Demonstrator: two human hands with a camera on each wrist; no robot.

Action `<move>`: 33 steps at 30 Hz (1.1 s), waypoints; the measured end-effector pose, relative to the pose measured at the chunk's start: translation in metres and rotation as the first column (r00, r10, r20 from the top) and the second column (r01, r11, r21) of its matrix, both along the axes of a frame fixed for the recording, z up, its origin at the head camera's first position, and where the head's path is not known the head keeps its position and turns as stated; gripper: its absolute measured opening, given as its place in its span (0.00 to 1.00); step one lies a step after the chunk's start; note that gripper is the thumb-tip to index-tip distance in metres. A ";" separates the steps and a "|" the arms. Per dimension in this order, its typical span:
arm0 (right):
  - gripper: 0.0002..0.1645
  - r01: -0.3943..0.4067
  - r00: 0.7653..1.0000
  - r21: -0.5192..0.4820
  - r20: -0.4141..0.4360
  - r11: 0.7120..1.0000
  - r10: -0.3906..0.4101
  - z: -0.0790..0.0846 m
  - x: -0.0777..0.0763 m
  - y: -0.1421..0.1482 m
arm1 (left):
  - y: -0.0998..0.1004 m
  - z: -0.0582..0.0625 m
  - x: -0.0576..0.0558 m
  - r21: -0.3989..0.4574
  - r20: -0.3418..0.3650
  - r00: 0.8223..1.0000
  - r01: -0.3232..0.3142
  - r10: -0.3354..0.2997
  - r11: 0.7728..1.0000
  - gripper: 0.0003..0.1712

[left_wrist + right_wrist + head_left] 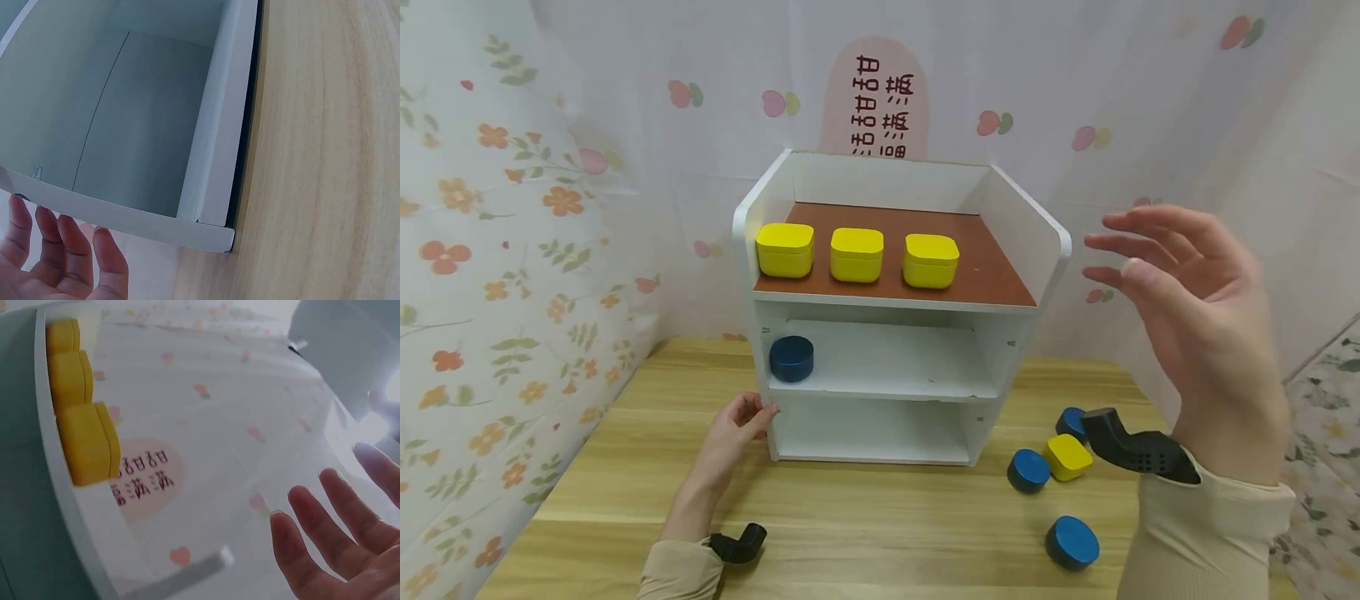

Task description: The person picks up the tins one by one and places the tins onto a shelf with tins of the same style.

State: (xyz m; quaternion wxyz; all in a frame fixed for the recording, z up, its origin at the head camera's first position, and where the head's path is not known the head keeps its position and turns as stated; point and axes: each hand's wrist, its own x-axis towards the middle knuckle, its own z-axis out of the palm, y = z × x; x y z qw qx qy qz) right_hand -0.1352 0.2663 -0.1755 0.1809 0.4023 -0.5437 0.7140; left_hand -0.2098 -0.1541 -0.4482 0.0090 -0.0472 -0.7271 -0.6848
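Observation:
In the head view a white shelf unit [880, 302] with a brown top board stands on the table. Three yellow rounded-square boxes, the left [785, 250], middle [857, 255] and right [930, 261], line the top's front. A dark blue round tin [792, 358] sits at the left of the middle shelf. My left hand [730, 442] touches the unit's left side panel low down, fingers loosely bent; its fingertips [109, 250] meet the panel's edge in the left wrist view. Raised in the air right of the unit, my right hand [1210, 308] holds nothing, its fingers spread and slightly bent.
On the table [880, 533] right of the unit lie a yellow box [1067, 457] and three blue round tins, one behind [1072, 423], one beside it [1028, 470] and one nearer [1072, 542]. Printed cloth [647, 167] hangs behind and at the left.

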 end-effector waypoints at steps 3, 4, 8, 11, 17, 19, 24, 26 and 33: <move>0.25 -0.038 0.999 -0.055 0.000 0.998 0.038 -0.018 0.001 0.015 | -0.001 0.000 0.001 -0.011 0.002 1.000 -0.003 0.003 1.000 0.18; 0.25 -0.059 0.998 -0.071 -0.002 0.996 0.059 -0.024 0.001 0.021 | 0.000 0.001 0.001 -0.008 0.004 1.000 -0.003 0.003 1.000 0.18; 0.25 -0.088 0.996 -0.115 -0.001 0.989 0.089 -0.051 0.002 0.041 | 0.002 0.003 0.003 0.005 0.009 1.000 -0.003 0.003 1.000 0.18; 0.27 -0.111 0.994 -0.126 -0.010 0.986 0.111 -0.074 0.001 0.056 | 0.002 0.004 0.003 0.011 0.012 1.000 -0.004 0.004 1.000 0.17; 0.28 -0.174 0.985 -0.146 -0.010 0.974 0.175 -0.123 0.000 0.083 | 0.001 0.004 0.003 0.003 0.020 1.000 -0.012 0.011 1.000 0.17; 0.28 -0.181 0.983 -0.137 -0.008 0.974 0.181 -0.138 -0.001 0.092 | 0.002 0.003 0.003 0.003 0.023 1.000 -0.014 0.014 1.000 0.17; 0.30 -0.069 0.995 -0.052 0.072 0.996 0.073 -0.169 0.004 0.111 | 0.002 0.002 0.001 0.012 0.022 1.000 -0.017 0.016 1.000 0.17; 0.31 0.000 0.992 -0.005 0.126 1.000 0.001 -0.180 0.008 0.116 | 0.003 0.001 0.002 0.013 0.023 1.000 -0.019 0.018 1.000 0.16; 0.32 0.194 0.938 0.137 0.265 0.971 -0.225 -0.206 0.013 0.130 | 0.002 0.001 0.003 0.022 0.002 1.000 -0.019 0.019 1.000 0.15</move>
